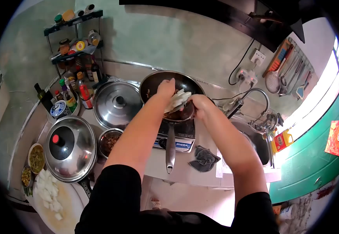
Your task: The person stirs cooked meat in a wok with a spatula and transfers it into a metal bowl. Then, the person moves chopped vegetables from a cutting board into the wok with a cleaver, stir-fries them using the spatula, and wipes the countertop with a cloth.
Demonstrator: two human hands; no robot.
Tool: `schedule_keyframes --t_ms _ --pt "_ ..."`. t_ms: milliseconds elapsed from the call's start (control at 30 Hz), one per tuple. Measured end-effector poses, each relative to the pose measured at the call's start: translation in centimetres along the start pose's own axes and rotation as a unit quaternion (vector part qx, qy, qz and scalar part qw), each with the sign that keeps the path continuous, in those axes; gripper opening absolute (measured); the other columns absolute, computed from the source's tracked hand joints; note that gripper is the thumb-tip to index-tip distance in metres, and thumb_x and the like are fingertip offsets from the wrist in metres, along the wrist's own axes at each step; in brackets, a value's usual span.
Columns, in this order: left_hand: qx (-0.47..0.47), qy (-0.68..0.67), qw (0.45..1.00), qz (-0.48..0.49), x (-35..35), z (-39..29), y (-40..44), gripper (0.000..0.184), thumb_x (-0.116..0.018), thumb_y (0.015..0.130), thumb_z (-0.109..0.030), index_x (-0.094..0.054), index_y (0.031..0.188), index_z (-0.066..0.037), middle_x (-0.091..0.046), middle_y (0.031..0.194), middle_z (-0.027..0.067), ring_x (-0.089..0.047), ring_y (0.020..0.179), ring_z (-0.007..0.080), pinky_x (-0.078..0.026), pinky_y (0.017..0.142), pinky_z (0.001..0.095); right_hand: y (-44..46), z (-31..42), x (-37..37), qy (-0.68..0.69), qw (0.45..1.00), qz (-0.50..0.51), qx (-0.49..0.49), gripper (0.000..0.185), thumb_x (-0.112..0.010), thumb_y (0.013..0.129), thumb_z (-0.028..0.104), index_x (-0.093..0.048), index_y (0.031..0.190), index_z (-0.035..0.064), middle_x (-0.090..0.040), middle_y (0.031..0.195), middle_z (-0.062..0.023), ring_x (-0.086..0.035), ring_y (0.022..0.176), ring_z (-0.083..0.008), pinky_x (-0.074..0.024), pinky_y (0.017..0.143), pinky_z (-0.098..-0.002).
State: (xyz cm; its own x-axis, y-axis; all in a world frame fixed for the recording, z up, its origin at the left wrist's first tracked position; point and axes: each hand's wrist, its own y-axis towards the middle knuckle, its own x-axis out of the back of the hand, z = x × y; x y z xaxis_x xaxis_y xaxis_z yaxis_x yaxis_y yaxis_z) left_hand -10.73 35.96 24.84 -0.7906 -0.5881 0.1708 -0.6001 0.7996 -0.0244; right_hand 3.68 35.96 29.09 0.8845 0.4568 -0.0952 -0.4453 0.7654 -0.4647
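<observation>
A wok [170, 150] sits on a portable gas stove [185, 145], its long metal handle toward me. Over its near rim, my right hand [201, 104] is closed on what looks like a broad knife [187, 112], with its handle hidden in the fist. White cut vegetable pieces [180, 97] lie heaped on or against the blade. My left hand [166, 88] is just left of these pieces, over the wok; most of its fingers are turned away from view. A little brown food shows inside the wok. More white pieces [47, 189] lie on a round cutting board [70, 199] at lower left.
A large lid [117, 111] lies left of the wok. Nearer stand a lidded pan [79, 156] and a bowl of brown food [109, 141]. Bottles [84, 95] and a rack [76, 57] fill the back left. A dark cloth [204, 158] and a sink [261, 150] are right.
</observation>
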Motion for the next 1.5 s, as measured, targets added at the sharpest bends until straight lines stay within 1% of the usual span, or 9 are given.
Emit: schedule_keyframes --t_ms 300,433,533,667,867,933,1100,1300,1500 --pt "-0.134 -0.218 0.966 -0.044 11.1 -6.1 -13.0 0.023 -0.042 0.085 -0.016 -0.054 0.101 -0.004 -0.055 0.100 0.0058 -0.049 0.094 0.0147 -0.035 0.084 0.0262 -6.7 2.7 1.9 -0.141 0.983 -0.098 0.061 0.018 -0.040 0.077 0.002 -0.046 0.091 -0.0070 -0.053 0.075 -0.0172 -0.058 0.057 -0.0300 -0.0516 0.051 -0.0372" --pt "-0.213 -0.109 0.971 0.013 18.8 -4.1 -25.5 0.022 -0.043 0.085 -0.011 -0.052 0.101 0.000 -0.054 0.096 0.0055 -0.048 0.081 0.0096 -0.039 0.071 0.0231 -10.4 1.9 1.2 -0.040 0.989 -0.090 0.109 0.016 -0.046 0.078 0.005 -0.047 0.090 -0.0060 -0.051 0.074 -0.0164 -0.057 0.057 -0.0272 -0.0512 0.050 -0.0336" --pt "-0.337 -0.006 0.940 0.050 23.8 4.6 -34.1 0.020 -0.043 0.082 -0.007 -0.054 0.097 0.000 -0.055 0.097 0.0093 -0.051 0.092 0.0191 -0.038 0.084 0.0305 -14.1 -0.8 -0.6 -0.046 0.991 -0.043 0.120 0.014 -0.051 0.078 0.008 -0.048 0.089 -0.0008 -0.053 0.077 -0.0109 -0.055 0.060 -0.0210 -0.0509 0.050 -0.0291" --pt "-0.209 0.067 0.975 0.031 29.2 11.6 -43.7 0.020 -0.047 0.075 0.001 -0.054 0.093 0.001 -0.056 0.092 0.0127 -0.053 0.087 0.0226 -0.041 0.078 0.0309 -18.5 -6.0 -6.1 -0.016 0.982 0.105 0.155 0.016 -0.045 0.083 0.012 -0.048 0.096 0.0044 -0.055 0.072 -0.0073 -0.051 0.050 -0.0149 -0.0414 0.040 -0.0222" --pt "-0.131 0.327 0.889 -0.292 44.9 25.3 -44.6 0.022 -0.051 0.069 -0.004 -0.056 0.090 -0.005 -0.054 0.091 0.0152 -0.050 0.089 0.0319 -0.039 0.080 0.0375 -24.1 -16.2 -17.9 -0.071 0.977 0.176 0.095 0.024 -0.047 0.082 0.016 -0.048 0.103 0.0033 -0.054 0.068 -0.0043 -0.049 0.043 -0.0125 -0.0385 0.036 -0.0206" --pt "-0.102 0.392 0.872 -0.277 49.4 25.7 -41.6 0.020 -0.053 0.069 -0.006 -0.056 0.088 -0.004 -0.053 0.094 0.0150 -0.047 0.094 0.0313 -0.039 0.080 0.0384 -26.0 -18.7 -20.0 -0.096 0.968 0.230 0.032 0.026 -0.041 0.084 0.008 -0.046 0.108 0.0012 -0.057 0.079 -0.0085 -0.054 0.052 -0.0146 -0.0486 0.045 -0.0231" --pt "-0.057 0.464 0.864 -0.187 54.7 27.1 -31.8 0.027 -0.057 0.069 -0.013 -0.055 0.095 -0.005 -0.050 0.096 0.0168 -0.046 0.096 0.0324 -0.038 0.083 0.0380 -28.6 -24.4 -22.4 -0.146 0.943 0.295 -0.053 0.027 -0.043 0.085 0.009 -0.044 0.110 0.0006 -0.057 0.082 -0.0095 -0.056 0.058 -0.0181 -0.0496 0.051 -0.0272" --pt "0.171 0.475 0.856 -0.108 53.0 27.5 -25.4 0.056 -0.066 0.065 -0.028 -0.047 0.117 -0.019 -0.041 0.115 0.0086 -0.038 0.110 0.0280 -0.038 0.087 0.0441 -30.5 -26.4 -23.6 -0.248 0.913 0.304 -0.111 0.025 -0.041 0.087 0.013 -0.044 0.110 0.0011 -0.056 0.083 -0.0070 -0.056 0.063 -0.0120 -0.0447 0.055 -0.0221" --pt "0.166 0.495 0.850 -0.072 52.3 29.4 -24.2 0.049 -0.065 0.063 -0.020 -0.052 0.110 -0.020 -0.043 0.112 0.0089 -0.040 0.108 0.0280 -0.039 0.086 0.0423 -29.1 -28.0 -24.4 -0.258 0.902 0.327 -0.112 0.026 -0.040 0.086 0.010 -0.044 0.110 -0.0003 -0.056 0.080 -0.0080 -0.057 0.062 -0.0129 -0.0454 0.055 -0.0221"
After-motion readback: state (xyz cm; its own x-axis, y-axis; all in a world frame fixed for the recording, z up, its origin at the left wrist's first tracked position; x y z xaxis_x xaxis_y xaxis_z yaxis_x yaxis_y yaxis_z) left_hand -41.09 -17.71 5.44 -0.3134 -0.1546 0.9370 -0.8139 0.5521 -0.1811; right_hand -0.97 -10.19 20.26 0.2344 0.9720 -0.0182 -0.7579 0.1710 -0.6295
